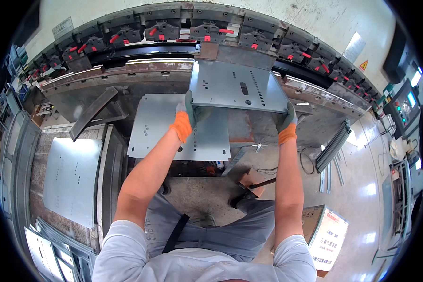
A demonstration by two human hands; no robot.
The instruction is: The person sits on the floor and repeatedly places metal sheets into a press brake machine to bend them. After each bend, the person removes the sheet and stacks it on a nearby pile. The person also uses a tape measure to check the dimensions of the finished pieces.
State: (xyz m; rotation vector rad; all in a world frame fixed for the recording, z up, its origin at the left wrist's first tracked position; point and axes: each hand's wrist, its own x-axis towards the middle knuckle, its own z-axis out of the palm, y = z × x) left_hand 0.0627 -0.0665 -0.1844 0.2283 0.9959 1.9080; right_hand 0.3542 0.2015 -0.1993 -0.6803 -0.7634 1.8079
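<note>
Both my hands, in grey gloves with orange cuffs, hold a perforated sheet metal panel [223,87] by its near corners. My left hand [188,110] grips the left corner, and my right hand [286,117] the right one. The panel's far edge lies at the tooling of a press brake [211,30]; whether it touches a stop there is hidden. Rows of holes and one slot show in its face. Below and to the left, a second perforated metal sheet [157,127] lies flat, partly covered by my left forearm.
A flat metal sheet [73,178] lies on a worn bench at left, with stacked panels [56,254] nearer. An angled steel bracket [96,113] juts from the machine. At right are a cardboard box [326,239], leaning metal strips [333,148] and a control panel [404,108].
</note>
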